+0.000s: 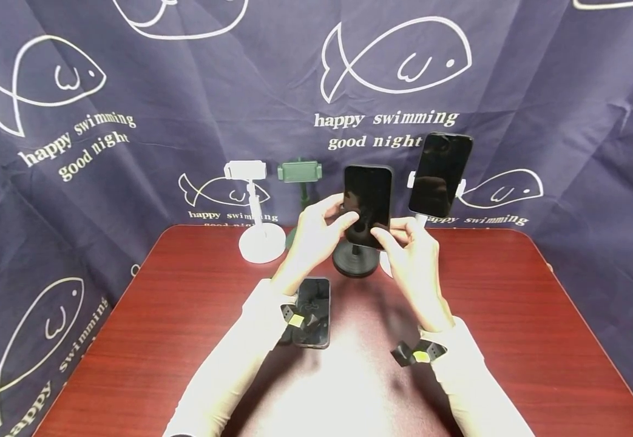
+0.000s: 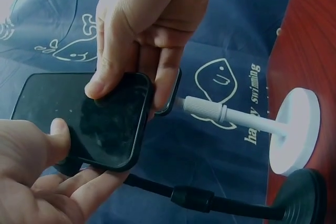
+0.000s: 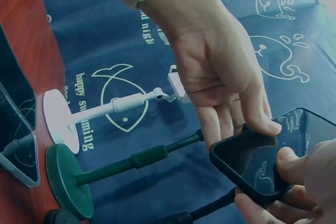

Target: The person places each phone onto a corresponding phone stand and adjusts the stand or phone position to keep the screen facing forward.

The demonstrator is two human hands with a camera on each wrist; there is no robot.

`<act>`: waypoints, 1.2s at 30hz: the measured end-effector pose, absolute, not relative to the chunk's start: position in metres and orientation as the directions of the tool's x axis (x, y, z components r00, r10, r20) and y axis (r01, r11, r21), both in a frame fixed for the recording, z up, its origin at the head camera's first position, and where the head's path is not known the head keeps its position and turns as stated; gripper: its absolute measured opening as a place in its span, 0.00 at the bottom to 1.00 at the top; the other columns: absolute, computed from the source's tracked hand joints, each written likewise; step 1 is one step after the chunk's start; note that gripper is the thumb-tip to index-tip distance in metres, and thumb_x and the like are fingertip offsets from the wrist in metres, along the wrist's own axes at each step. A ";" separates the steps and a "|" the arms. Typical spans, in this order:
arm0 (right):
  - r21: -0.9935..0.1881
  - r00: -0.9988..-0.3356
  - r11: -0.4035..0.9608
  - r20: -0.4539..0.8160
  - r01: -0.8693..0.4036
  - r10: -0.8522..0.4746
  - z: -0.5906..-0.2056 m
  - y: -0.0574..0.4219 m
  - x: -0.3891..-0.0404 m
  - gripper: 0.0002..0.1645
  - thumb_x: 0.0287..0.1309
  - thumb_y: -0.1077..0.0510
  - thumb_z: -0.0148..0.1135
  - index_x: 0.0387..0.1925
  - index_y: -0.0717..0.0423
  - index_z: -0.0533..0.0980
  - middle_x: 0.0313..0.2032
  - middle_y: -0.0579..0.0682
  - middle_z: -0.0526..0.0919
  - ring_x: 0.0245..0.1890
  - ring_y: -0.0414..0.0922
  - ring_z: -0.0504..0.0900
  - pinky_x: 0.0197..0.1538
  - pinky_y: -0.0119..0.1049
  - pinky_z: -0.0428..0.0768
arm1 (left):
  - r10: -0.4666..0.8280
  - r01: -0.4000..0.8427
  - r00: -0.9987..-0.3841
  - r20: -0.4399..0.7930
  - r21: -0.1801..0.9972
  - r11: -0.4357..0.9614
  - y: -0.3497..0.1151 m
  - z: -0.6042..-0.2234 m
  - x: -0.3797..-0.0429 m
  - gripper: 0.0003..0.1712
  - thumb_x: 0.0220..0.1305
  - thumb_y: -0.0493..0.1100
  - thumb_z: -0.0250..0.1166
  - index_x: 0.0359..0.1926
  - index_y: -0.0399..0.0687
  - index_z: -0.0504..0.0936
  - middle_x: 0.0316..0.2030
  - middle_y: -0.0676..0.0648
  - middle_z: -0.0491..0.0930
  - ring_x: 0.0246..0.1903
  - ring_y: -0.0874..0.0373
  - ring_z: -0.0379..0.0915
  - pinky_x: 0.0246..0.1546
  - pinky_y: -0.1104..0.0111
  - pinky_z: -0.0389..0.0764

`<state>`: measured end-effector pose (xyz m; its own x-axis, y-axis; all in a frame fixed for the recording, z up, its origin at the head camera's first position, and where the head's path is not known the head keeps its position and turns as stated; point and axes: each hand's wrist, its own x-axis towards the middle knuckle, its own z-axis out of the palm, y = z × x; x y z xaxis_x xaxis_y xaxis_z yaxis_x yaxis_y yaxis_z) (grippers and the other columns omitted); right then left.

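Note:
My left hand [image 1: 316,237] and right hand [image 1: 417,258] both hold a black smartphone [image 1: 368,197] upright over a black phone stand [image 1: 355,261]. Each thumb lies on the screen, near the lower part, while the other fingers reach behind the phone's back and sides. In the left wrist view, the right hand [image 2: 149,19] grips one lower corner and the left hand [image 2: 31,166] holds the opposite edge. The stand's holder is hidden behind the phone; its black pole [image 2: 191,198] runs down to the round base.
Right of the hands, a second smartphone [image 1: 442,173] sits in a white stand. To the left stand a white phone stand [image 1: 261,243] and a green one [image 1: 301,172] with bare holders. Another smartphone [image 1: 320,309] lies on the red table [image 1: 147,346], partly under the left wrist.

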<state>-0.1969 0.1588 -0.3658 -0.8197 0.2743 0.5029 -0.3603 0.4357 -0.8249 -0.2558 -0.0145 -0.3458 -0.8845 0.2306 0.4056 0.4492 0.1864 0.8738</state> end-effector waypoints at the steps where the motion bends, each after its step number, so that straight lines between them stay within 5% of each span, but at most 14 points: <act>1: -0.829 -0.822 0.431 0.497 -0.356 0.278 -0.366 0.158 -0.197 0.13 0.59 0.58 0.75 0.42 0.61 0.81 0.37 0.58 0.91 0.41 0.34 0.90 0.45 0.19 0.75 | 0.226 0.457 -0.882 0.414 0.867 0.197 -0.014 -0.345 -0.256 0.20 0.67 0.41 0.70 0.59 0.45 0.84 0.52 0.42 0.87 0.36 0.54 0.89 0.34 0.65 0.87; 5: -0.837 -0.831 0.427 0.481 -0.341 0.279 -0.367 0.157 -0.196 0.17 0.59 0.57 0.76 0.45 0.61 0.79 0.38 0.58 0.91 0.43 0.48 0.91 0.44 0.19 0.76 | 0.206 0.501 -0.864 0.459 0.827 0.255 -0.012 -0.341 -0.256 0.16 0.67 0.39 0.70 0.54 0.42 0.85 0.50 0.43 0.87 0.46 0.53 0.86 0.47 0.63 0.85; 10: -0.810 -0.839 0.491 0.484 -0.321 0.250 -0.367 0.158 -0.195 0.26 0.58 0.53 0.76 0.53 0.57 0.75 0.36 0.58 0.91 0.37 0.49 0.91 0.34 0.19 0.75 | 0.188 0.496 -0.868 0.460 0.816 0.297 -0.012 -0.337 -0.256 0.12 0.66 0.36 0.69 0.50 0.40 0.83 0.48 0.43 0.86 0.60 0.50 0.80 0.64 0.56 0.77; 20: -0.788 -0.800 0.438 0.560 -0.433 0.216 -0.364 0.170 -0.198 0.08 0.72 0.60 0.61 0.46 0.58 0.82 0.34 0.56 0.88 0.28 0.27 0.81 0.36 0.20 0.79 | 0.190 0.488 -0.873 0.450 0.801 0.346 -0.014 -0.335 -0.256 0.10 0.66 0.36 0.68 0.47 0.43 0.84 0.47 0.45 0.86 0.58 0.49 0.80 0.63 0.55 0.77; 31: -0.812 -0.814 0.199 0.573 -0.549 0.094 -0.366 0.174 -0.216 0.26 0.58 0.81 0.54 0.57 0.68 0.78 0.53 0.58 0.82 0.48 0.33 0.83 0.51 0.23 0.80 | 0.173 0.481 -0.877 0.449 0.811 0.332 -0.014 -0.337 -0.257 0.09 0.66 0.36 0.68 0.47 0.43 0.84 0.47 0.45 0.86 0.59 0.49 0.80 0.64 0.55 0.77; 36: -0.787 -0.783 0.175 0.613 -0.592 0.106 -0.371 0.176 -0.223 0.25 0.55 0.82 0.59 0.54 0.66 0.82 0.50 0.55 0.85 0.44 0.35 0.85 0.48 0.26 0.82 | 0.173 0.479 -0.878 0.446 0.819 0.317 -0.013 -0.336 -0.257 0.10 0.66 0.35 0.68 0.48 0.41 0.83 0.47 0.44 0.86 0.59 0.49 0.80 0.63 0.54 0.77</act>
